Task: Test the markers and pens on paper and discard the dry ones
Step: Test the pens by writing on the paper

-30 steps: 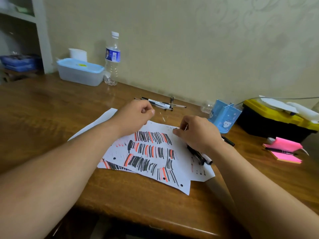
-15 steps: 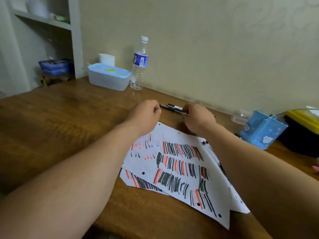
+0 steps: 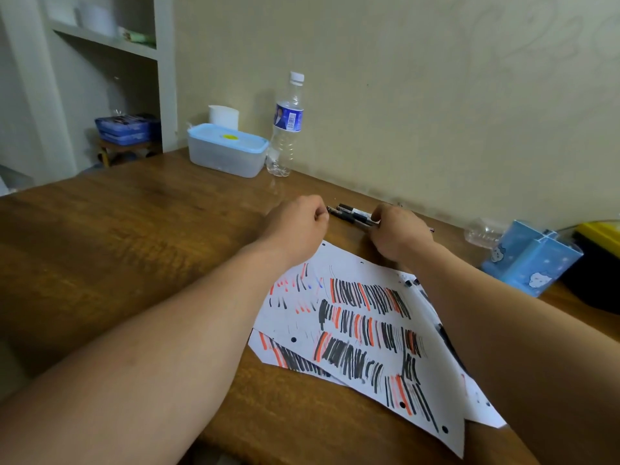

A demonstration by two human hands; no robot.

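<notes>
A: Where are the pens lying right now?

B: A small cluster of pens (image 3: pixel 352 214) is lying at the far side of the table (image 3: pixel 134 229), near the wall; the right hand (image 3: pixel 397 233) is covering the cluster's right end, its fingers curled down onto the barrels; whether it is actually pinching one, I cannot tell, since the knuckles are hiding the fingertips.

A: And the other hand?

B: The left hand (image 3: pixel 297 223) is sitting clenched into a loose fist just left of the pens' tips; it may be closing on something small such as a cap, but nothing is showing between the fingers, so I cannot say.

A: Why is the paper sitting where it is?

B: The test paper (image 3: pixel 365 330), crowded with black and orange strokes, is lying between the forearms, close to the body; that is likely keeping it within easy scribbling reach while the pens are waiting farther back.

A: Anything else nearby?

B: A blue pen holder (image 3: pixel 533 260) is standing off to the right, well apart from the cluster; a water bottle (image 3: pixel 285 129) and a lidded box (image 3: pixel 226 149) are standing by the wall.
</notes>
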